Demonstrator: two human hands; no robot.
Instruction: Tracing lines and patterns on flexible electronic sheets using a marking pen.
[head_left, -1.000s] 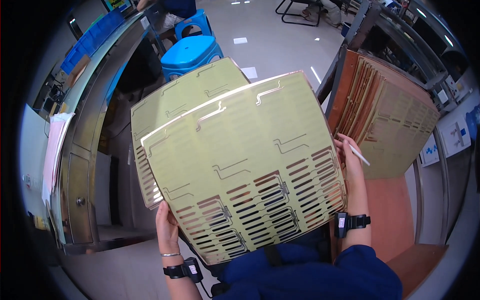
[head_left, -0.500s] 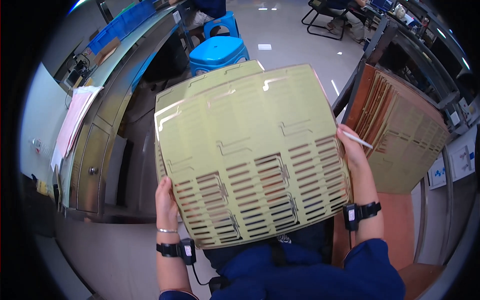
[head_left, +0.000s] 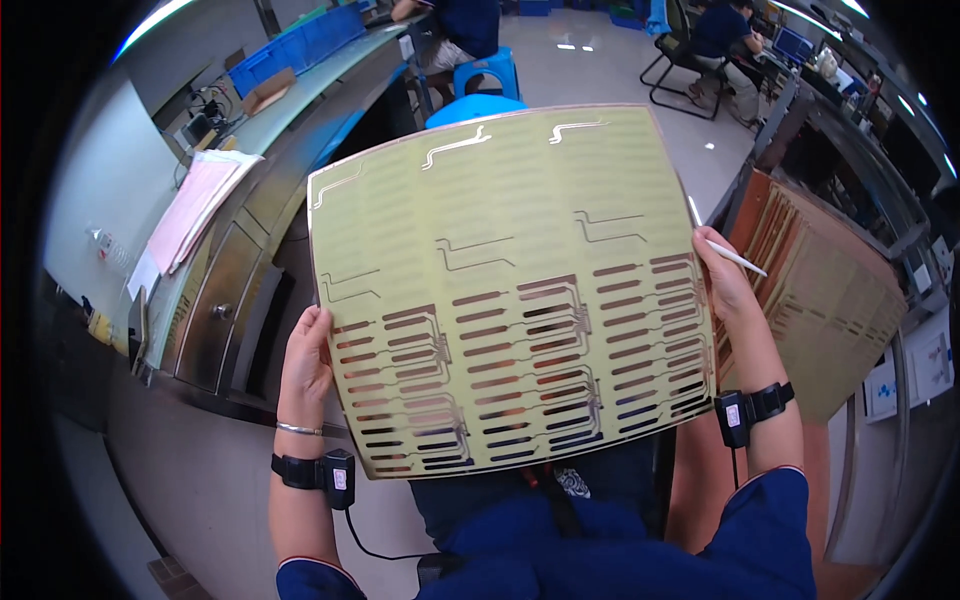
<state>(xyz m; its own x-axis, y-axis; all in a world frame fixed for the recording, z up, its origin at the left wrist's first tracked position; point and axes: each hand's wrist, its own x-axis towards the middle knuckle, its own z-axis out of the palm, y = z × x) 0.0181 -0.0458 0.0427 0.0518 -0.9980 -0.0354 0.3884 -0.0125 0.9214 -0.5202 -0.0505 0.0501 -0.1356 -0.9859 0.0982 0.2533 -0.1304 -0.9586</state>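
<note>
A large yellow-green circuit board panel is held up in front of me, tilted, with shiny copper traces and rows of dark slot-shaped strips. My left hand is closed on its left edge, the thumb on the face and the other fingers mostly hidden. At the right edge my right hand grips the panel, and a slim white pen sticks out from between its fingers. Right of that hand, a stack of similar panels leans on edge against a dark metal frame.
On the left runs a metal bench with pink and white sheets and a blue bin. A blue stool stands beyond the panel. One person sits at the bench, another at a desk farther back.
The panel has turned to face me more squarely, and my left hand has moved left and up. A second panel that showed behind it is out of sight. The view has shifted.
</note>
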